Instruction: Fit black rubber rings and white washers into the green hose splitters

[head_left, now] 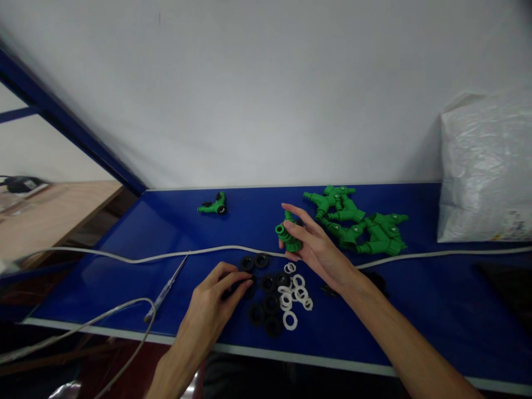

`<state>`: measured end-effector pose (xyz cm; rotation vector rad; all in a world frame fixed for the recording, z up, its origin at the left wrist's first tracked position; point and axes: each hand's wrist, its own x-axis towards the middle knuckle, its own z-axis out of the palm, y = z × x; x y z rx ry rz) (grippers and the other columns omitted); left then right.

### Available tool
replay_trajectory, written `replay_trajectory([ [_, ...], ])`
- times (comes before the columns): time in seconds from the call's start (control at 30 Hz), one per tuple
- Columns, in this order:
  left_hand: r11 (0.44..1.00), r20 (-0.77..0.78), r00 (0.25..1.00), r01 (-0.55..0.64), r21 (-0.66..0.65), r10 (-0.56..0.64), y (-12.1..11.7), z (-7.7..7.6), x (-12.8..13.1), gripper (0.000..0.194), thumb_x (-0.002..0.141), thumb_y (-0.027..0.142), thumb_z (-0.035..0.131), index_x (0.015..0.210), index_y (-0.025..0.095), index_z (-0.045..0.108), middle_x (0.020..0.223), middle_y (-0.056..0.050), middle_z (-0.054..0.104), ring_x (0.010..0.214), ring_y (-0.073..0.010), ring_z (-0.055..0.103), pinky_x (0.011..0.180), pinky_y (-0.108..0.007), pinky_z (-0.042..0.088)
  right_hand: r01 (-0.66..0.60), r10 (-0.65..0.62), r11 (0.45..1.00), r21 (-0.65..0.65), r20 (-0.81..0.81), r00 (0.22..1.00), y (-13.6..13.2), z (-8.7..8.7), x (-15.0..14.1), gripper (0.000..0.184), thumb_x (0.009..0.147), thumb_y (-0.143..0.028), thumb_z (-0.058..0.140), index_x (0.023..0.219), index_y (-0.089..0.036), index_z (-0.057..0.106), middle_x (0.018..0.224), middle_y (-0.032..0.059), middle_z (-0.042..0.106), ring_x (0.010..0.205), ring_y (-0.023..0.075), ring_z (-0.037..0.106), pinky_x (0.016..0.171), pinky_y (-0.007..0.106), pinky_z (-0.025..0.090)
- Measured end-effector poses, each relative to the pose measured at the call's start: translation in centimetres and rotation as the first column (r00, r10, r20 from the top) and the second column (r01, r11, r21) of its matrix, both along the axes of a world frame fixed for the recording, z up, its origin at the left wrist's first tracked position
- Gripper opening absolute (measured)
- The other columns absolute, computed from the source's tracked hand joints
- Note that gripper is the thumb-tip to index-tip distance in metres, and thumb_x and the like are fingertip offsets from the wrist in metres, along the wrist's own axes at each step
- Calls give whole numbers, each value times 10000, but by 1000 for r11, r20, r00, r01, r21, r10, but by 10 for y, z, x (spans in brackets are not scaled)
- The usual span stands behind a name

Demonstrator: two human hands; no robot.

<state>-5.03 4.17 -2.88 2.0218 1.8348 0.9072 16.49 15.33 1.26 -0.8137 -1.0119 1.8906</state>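
Note:
In my right hand [305, 238] is a green plastic Y-shaped hose connector [293, 242], gripped between thumb and fingers above the table, one end tilted toward me. My left hand [218, 293] is low over the table with thumb and index finger closing on a dark ring [250, 290], partly hidden by the fingertips. Beside it lie several black ring caps [268, 283], some overlapping. To their right is a loose cluster of white ring washers [300, 293] of differing sizes.
Several green connectors [344, 221] are heaped behind my right hand. One with black fittings [215, 206] lies at the back left. A screwdriver [166, 291] and a white cable [137, 260] rest on the blue table [174, 221]. A wrapped white bag [484, 172] stands at right.

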Motion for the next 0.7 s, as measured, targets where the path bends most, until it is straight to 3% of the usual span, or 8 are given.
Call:
replay_trajectory([
  [0.2, 997, 55, 997, 63, -44, -61, 6, 0, -5, 210, 980, 353, 564, 985, 239, 741, 970, -17, 673, 850, -134, 688, 820, -227, 534, -8, 8, 1000, -1, -21, 1000, 0, 2, -1, 573, 827, -422, 755, 1339, -295, 530, 909, -13, 588, 743, 152, 599, 512, 235, 358],
  [0.33, 998, 120, 993, -1, -70, 10, 10, 6, -3, 216, 960, 381, 584, 941, 228, 735, 945, -23, 693, 836, -148, 687, 784, -230, 523, -10, 6, 999, -36, -96, 995, 2, -1, 0, 488, 909, -497, 622, 1343, -295, 531, 907, -5, 593, 719, 159, 604, 506, 247, 357],
  [0.43, 993, 208, 975, -55, -107, 76, 10, 14, 1, 241, 935, 423, 603, 909, 223, 734, 964, -37, 720, 862, -174, 690, 778, -245, 522, -29, 21, 998, -59, -144, 989, 5, -6, 1, 474, 937, -440, 558, 1390, -320, 492, 935, 9, 630, 703, 166, 616, 499, 249, 356],
  [0.6, 970, 471, 860, -99, -221, 195, 16, 26, 8, 320, 880, 497, 642, 918, 190, 724, 907, -59, 761, 797, -189, 696, 745, -270, 541, -9, 1, 998, -66, -123, 992, 6, -7, 0, 590, 857, -310, 600, 1427, -319, 449, 901, 3, 646, 653, 165, 603, 465, 236, 329],
  [0.7, 976, 618, 758, -117, -183, 207, 26, 31, 11, 351, 833, 519, 684, 792, 171, 683, 821, -67, 762, 715, -182, 685, 692, -271, 542, 0, -7, 998, -63, -109, 994, 3, -4, -2, 617, 829, -312, 626, 1421, -305, 453, 888, -1, 637, 648, 163, 597, 466, 234, 329],
])
